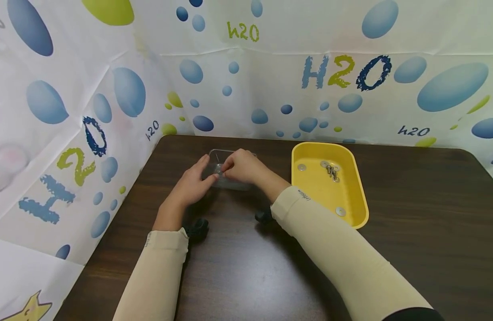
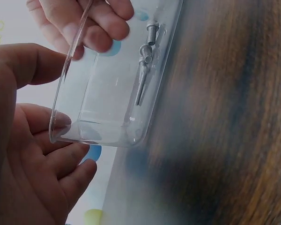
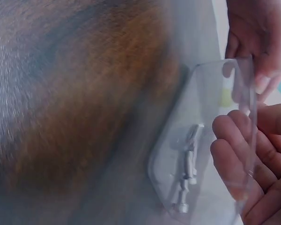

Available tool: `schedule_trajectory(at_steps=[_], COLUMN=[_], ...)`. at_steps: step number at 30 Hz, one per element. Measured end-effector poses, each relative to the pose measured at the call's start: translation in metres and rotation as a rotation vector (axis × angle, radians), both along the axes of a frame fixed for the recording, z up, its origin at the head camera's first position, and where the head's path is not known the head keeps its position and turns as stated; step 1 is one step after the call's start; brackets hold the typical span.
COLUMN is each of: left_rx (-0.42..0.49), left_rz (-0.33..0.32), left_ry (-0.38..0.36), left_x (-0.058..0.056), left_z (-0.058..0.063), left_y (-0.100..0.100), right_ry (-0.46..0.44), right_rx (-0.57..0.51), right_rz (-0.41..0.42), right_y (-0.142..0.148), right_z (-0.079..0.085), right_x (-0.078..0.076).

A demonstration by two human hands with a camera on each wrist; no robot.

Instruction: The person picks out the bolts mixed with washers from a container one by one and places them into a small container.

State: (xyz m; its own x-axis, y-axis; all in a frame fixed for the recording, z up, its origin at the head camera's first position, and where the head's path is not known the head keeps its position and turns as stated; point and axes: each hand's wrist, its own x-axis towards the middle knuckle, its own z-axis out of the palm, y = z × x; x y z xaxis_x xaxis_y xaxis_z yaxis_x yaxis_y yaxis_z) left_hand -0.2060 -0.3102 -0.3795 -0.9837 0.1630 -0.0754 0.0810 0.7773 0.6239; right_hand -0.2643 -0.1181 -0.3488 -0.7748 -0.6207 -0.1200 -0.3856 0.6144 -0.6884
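Note:
A clear plastic container (image 1: 236, 183) stands on the table with several small metal bolts (image 2: 147, 54) lying in a row on its bottom. My left hand (image 1: 192, 185) grips its left corner, the thumb at the rim and the other fingers (image 2: 77, 171) around the end wall. The right hand (image 1: 244, 167) is bent over the rim, its fingers (image 3: 232, 136) curled inside above the bolts. Thumb and index of that hand come together close to the left thumb; I cannot tell whether anything is between them.
To the right of the container a yellow tray (image 1: 360, 209) holds several bolts (image 1: 331, 170) and flat washers (image 1: 340, 211). A printed white sheet (image 1: 270, 80) rises along the back and left edges of the dark wooden table (image 1: 238, 267).

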Motion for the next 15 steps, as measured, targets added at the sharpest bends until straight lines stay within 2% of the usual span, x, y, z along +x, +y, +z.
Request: schedule_trajectory(at_steps=[4,8,15], left_rx=[-0.007,-0.029,-0.064], left_rz=[0.004,0.019,0.047], left_ry=[-0.002,0.012,0.095], left_x=[0.000,0.001,0.006], left_z=[0.002,0.005,0.017], left_y=[0.002,0.004,0.019], right_ry=[-0.029,-0.017,0.009], right_rx=[-0.038,-0.042,-0.019], right_rz=[0.000,-0.032,-0.102], right_y=[0.011,0.029,0.079], right_z=[0.012,0.029,0.051], right_x=[0.000,-0.001,-0.011])
